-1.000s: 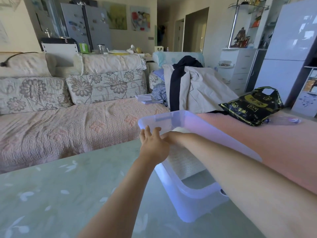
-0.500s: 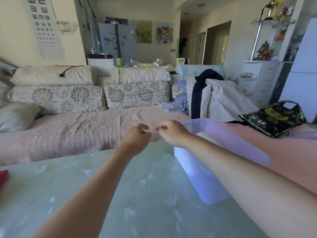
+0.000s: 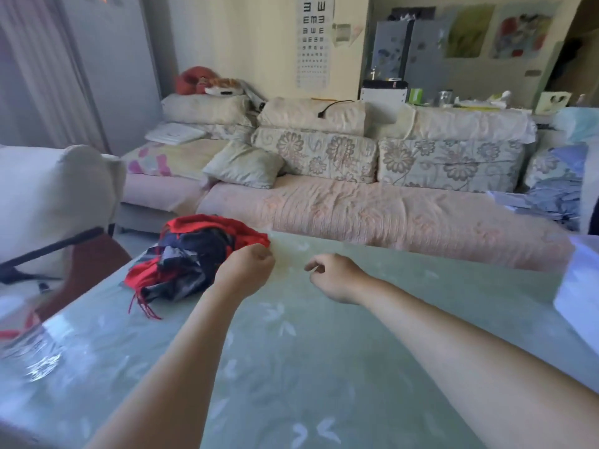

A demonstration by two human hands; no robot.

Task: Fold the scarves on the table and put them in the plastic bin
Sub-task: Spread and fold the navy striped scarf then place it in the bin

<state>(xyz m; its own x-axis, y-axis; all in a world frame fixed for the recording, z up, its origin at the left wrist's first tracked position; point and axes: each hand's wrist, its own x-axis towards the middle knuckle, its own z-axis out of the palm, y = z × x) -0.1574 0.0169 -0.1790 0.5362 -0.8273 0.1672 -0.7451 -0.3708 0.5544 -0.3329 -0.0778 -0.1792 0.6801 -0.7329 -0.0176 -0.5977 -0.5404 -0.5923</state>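
Ok so starting at the left: there's a chair [image 3: 48,202] with a white cover parked by the corner of the surface [image 3: 291,367]. Just right of it sits the scarf pile [image 3: 191,260], something red tangled up with something dark navy/grey, fringe trailing off the near side. It's a heap, nothing folded about it.

Your left hand [image 3: 244,270] is right at the pile's right edge with the fingers curled in, touching or about touching the red fabric. I honestly can't tell whether you've got a pinch of it or are just clenched beside it.

Move right and your right hand [image 3: 337,277] hangs over bare surface, apart from the pile, fingers loosely curled around nothing, so call it released.

Way over at the right edge you only get a sliver of the plastic bin [image 3: 580,286], well apart from the scarves. Its inside isn't visible, so no idea what's in it. The sofa [image 3: 372,209] runs along behind everything.

Progress-wise, my read: whatever the bin holds, this pile is all left to do. You'd need to pull the pieces apart, spread each flat, fold, then carry them across to the bin. Looks like you're at the very start of taking up the red one.
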